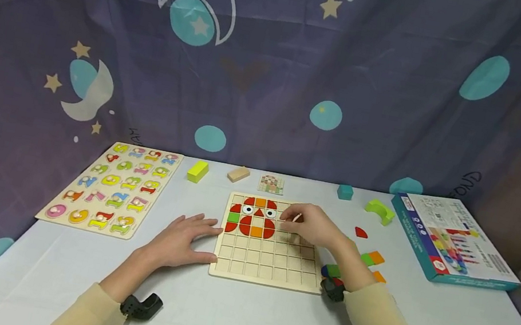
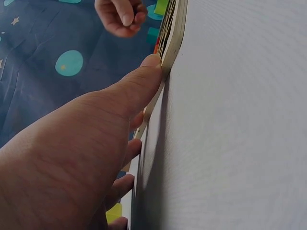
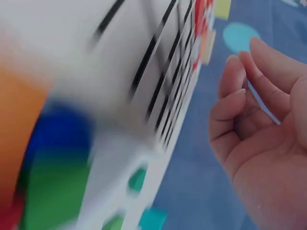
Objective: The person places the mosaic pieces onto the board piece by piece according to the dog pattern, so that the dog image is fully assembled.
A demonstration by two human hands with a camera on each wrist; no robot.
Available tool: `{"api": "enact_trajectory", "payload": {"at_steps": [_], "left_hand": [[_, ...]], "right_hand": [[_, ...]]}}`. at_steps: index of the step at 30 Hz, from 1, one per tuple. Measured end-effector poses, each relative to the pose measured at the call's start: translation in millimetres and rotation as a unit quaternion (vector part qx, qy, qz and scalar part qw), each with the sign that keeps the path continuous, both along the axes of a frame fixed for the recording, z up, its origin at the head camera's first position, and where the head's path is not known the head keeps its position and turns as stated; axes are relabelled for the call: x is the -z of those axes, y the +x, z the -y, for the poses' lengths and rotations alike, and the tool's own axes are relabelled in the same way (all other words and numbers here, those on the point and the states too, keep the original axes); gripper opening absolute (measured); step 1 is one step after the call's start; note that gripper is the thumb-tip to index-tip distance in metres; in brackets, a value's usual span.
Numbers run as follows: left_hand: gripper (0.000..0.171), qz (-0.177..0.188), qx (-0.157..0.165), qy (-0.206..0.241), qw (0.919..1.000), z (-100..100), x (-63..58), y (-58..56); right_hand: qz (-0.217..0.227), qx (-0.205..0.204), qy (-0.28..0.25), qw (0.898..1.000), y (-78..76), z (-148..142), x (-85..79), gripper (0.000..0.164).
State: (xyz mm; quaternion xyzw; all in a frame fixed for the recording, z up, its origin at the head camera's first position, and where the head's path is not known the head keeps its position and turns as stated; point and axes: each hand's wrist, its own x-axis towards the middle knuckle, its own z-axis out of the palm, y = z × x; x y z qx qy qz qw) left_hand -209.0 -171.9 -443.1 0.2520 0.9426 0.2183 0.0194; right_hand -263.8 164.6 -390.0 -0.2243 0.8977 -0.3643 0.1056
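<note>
A square wooden grid board (image 1: pixel 267 274) lies on the white table, with red, orange, green and eye-patterned tiles (image 1: pixel 258 216) forming a face in its upper left cells. My left hand (image 1: pixel 184 239) rests beside its left edge. In the left wrist view the thumb (image 2: pixel 139 84) touches the board's rim. Above the board's upper right part is my right hand (image 1: pixel 312 224), fingertips close together and the other fingers curled in the right wrist view. Whether a small tile sits between those fingertips, I cannot tell. The cells under this hand are hidden.
Loose coloured tiles (image 1: pixel 377 257) lie right of the board, some hidden by my right forearm. A number puzzle board (image 1: pixel 101 187) stands left, a game box (image 1: pixel 461 241) right. Along the back are a yellow block (image 1: pixel 198 171), a pattern card (image 1: pixel 271 185), a teal block (image 1: pixel 345 192) and a green arch (image 1: pixel 380 211).
</note>
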Motion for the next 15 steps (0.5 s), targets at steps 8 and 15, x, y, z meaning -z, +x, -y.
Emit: {"api": "enact_trajectory", "payload": {"at_steps": [8, 15], "left_hand": [[0.067, 0.004, -0.005, 0.001, 1.0, 0.8, 0.0, 0.9], [0.068, 0.005, -0.002, 0.005, 1.0, -0.1, 1.4, 0.4]], "right_hand": [[0.008, 0.055, -0.008, 0.998, 3.9, -55.2, -0.6, 0.02], [0.014, 0.086, 0.011, 0.996, 6.8, -87.1, 0.3, 0.024]]}}
